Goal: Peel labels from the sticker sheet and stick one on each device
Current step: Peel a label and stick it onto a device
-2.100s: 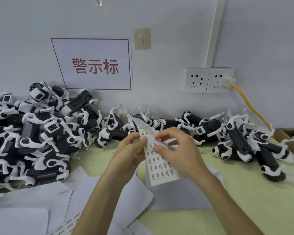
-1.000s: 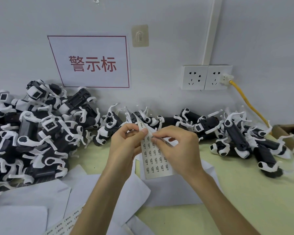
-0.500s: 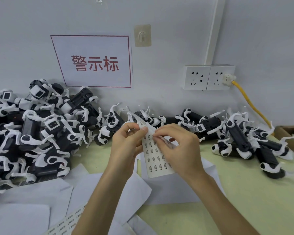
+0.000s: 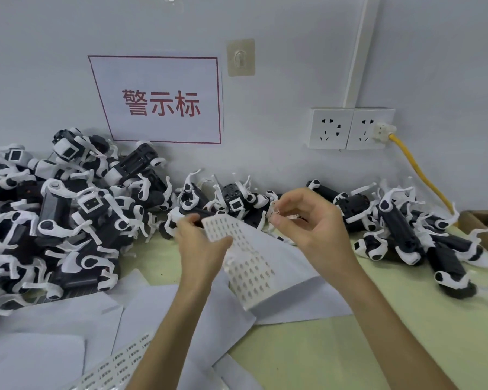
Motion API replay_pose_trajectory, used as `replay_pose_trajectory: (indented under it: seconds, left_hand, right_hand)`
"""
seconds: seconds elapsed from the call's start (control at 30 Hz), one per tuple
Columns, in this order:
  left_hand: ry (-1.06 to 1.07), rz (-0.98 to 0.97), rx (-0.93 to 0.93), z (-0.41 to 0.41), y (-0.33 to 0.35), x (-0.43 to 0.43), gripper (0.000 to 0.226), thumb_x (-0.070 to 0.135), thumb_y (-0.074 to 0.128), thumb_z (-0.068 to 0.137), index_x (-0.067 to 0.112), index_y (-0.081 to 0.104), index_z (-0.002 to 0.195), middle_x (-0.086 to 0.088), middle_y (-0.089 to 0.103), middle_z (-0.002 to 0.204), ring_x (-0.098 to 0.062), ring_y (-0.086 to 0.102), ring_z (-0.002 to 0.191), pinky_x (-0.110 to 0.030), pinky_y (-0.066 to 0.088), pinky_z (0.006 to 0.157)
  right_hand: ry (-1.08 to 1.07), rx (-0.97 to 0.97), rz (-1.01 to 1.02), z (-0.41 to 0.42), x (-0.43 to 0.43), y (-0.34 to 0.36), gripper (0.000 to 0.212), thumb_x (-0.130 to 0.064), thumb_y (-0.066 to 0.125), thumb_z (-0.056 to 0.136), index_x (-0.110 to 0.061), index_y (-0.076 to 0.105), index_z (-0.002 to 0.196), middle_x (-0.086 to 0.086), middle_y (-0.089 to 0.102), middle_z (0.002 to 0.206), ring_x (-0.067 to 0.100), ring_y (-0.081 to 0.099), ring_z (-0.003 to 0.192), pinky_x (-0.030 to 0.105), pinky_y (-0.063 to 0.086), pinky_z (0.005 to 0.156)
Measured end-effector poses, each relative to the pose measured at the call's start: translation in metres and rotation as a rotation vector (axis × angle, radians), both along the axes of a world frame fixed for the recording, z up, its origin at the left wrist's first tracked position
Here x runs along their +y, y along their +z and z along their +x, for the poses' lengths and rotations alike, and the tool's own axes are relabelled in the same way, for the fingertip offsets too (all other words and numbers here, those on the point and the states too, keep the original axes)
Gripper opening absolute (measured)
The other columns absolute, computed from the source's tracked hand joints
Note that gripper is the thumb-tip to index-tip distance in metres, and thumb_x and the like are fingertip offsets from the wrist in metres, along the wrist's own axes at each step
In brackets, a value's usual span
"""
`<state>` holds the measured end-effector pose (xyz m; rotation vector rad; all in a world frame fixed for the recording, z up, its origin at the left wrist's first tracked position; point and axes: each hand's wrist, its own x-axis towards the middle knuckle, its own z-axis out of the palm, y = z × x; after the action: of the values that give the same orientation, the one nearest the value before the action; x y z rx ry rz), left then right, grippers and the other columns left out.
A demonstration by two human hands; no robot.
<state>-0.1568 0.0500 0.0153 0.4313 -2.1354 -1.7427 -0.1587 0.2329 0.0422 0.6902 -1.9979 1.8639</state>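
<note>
Your right hand [image 4: 310, 223]: raised, grip pinching one small label [image 4: 275, 213] between thumb and forefinger. Your left hand [image 4: 200, 249]: grip pinching one sticker sheet [image 4: 251, 271] near its top, the rest drooping toward the table [image 4: 307, 358]. Devices [image 4: 76, 209] are heaped along the wall, too many to count. One second sheet [image 4: 119, 358] lies flat.

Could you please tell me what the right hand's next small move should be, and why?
Probably carry the small white label pinched in the right hand to the nearest black-and-white device and press it on: the label looks free of the white sticker sheet, which the left hand holds apart.
</note>
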Motion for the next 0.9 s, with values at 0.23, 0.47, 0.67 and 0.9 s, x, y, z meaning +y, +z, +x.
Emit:
replay_pose_trajectory:
  seconds: [0.23,0.47,0.67,0.9]
  left_hand:
    - [-0.385,-0.243,0.245,0.015,0.037,0.006,0.011,0.025,0.07,0.095,0.029,0.076,0.102,0.02,0.075,0.098,0.004,0.068,0.093,-0.009,0.049,0.077]
    - [-0.482,-0.2,0.202,0.018,0.037,0.011,0.005,0.027,0.078,0.089,0.027,0.079,0.085,0.017,0.075,0.081,0.002,0.068,0.078,-0.011,0.05,0.068]
    - [-0.472,-0.222,0.223,0.02,0.04,0.01,0.009,0.019,0.075,0.092,0.023,0.077,0.084,0.011,0.075,0.077,-0.012,0.071,0.079,-0.023,0.055,0.074]
    - [-0.399,-0.545,0.313,0.027,0.047,0.002,0.02,0.018,0.073,0.091,0.03,0.057,0.093,0.014,0.071,0.081,-0.003,0.069,0.079,-0.036,0.056,0.078]
  right_hand:
    - [0.006,-0.004,0.257,-0.002,0.012,0.008,0.023,0.003,0.069,0.089,-0.018,0.077,0.086,-0.007,0.074,0.088,0.016,0.069,0.087,0.021,0.051,0.078]
    - [-0.026,0.046,0.31,0.006,0.011,0.017,0.023,0.002,0.066,0.088,-0.018,0.077,0.085,-0.011,0.071,0.082,0.013,0.067,0.084,0.016,0.049,0.073]
    - [-0.048,0.049,0.299,0.006,0.008,0.016,0.022,-0.002,0.067,0.091,-0.022,0.076,0.091,-0.011,0.073,0.087,0.011,0.068,0.088,0.018,0.051,0.078]
    - [-0.072,0.161,0.271,0.009,-0.004,0.009,0.025,-0.018,0.071,0.087,-0.035,0.072,0.106,-0.013,0.069,0.099,0.015,0.07,0.088,0.024,0.056,0.076]
